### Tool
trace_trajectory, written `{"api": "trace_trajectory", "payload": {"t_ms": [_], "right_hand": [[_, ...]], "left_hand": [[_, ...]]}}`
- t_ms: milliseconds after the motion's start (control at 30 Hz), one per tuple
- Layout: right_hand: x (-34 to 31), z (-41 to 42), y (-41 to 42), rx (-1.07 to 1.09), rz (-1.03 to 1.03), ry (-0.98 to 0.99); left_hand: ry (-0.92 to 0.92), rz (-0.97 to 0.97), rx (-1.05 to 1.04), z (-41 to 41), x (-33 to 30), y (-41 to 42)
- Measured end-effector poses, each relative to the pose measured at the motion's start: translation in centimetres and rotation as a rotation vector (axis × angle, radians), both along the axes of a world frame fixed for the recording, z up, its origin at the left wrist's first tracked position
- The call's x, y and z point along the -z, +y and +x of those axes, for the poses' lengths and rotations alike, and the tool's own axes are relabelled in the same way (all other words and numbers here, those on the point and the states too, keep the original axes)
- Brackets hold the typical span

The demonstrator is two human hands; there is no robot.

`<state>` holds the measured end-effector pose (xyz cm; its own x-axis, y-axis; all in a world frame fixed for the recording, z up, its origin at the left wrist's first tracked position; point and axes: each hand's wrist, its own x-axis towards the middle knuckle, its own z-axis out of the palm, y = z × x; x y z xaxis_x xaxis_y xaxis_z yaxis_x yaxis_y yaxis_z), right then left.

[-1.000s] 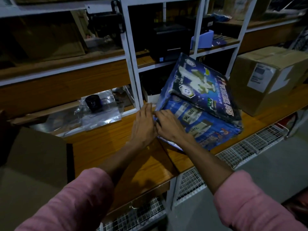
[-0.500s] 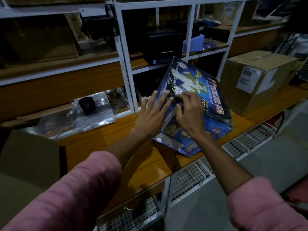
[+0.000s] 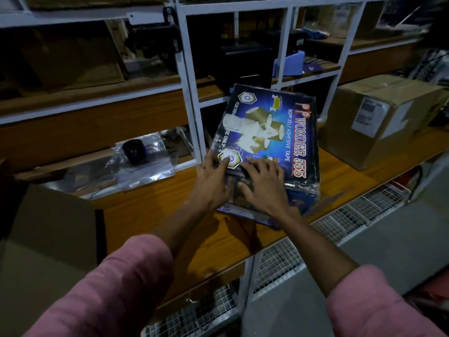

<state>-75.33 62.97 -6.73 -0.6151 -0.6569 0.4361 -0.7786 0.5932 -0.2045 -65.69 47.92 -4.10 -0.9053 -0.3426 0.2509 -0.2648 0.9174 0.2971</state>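
A blue printed box (image 3: pixel 272 122) marked as self adhesive tape lies on the wooden shelf board (image 3: pixel 150 210), printed face up, its far end against the white rack. Both hands sit on its near end. My left hand (image 3: pixel 213 183) rests with spread fingers on the near-left corner, fingertips by a hexagon logo. My right hand (image 3: pixel 263 186) lies flat beside it on the top face, fingers spread. Pink sleeves cover both forearms lower down.
A sealed brown carton (image 3: pixel 384 117) stands at the right on the same board. An open cardboard box (image 3: pixel 48 227) is at the left. A plastic bag with a black round item (image 3: pixel 134 152) lies behind. White rack uprights (image 3: pixel 192 93) and wire mesh (image 3: pixel 340 220) frame the shelf.
The blue box has tipped down from standing tilted on its edge to lying flat. Both hands have moved from its lower side up onto the printed top face.
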Motion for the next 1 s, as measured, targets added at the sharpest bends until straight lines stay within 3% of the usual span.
{"api": "trace_trajectory", "payload": {"t_ms": [133, 267, 533, 767, 900, 1000], "right_hand": [[1.5, 2.5, -1.4, -0.008, 0.002, 0.084], [1.4, 2.7, -2.0, 0.012, -0.057, 0.04], [0.3, 2.2, -0.9, -0.02, -0.098, -0.058], [-1.3, -0.8, 2.6, 0.382, -0.168, -0.049], [-2.1, -2.6, 4.5, 0.552, -0.201, -0.236], [-2.0, -3.2, 5.1, 0.526, -0.258, -0.374]], "left_hand": [[-0.032, 0.088, -0.104, 3.4, 2.7, -0.1], [-0.014, 0.113, -0.136, 3.5, 2.5, 0.5], [0.002, -0.046, -0.099, 4.6, 3.3, 0.6], [0.011, -0.053, -0.097, 6.6, 4.3, 0.7], [0.028, -0.063, -0.093, 7.1, 4.4, 1.0], [0.04, -0.049, -0.114, 6.9, 4.0, 1.3]]}}
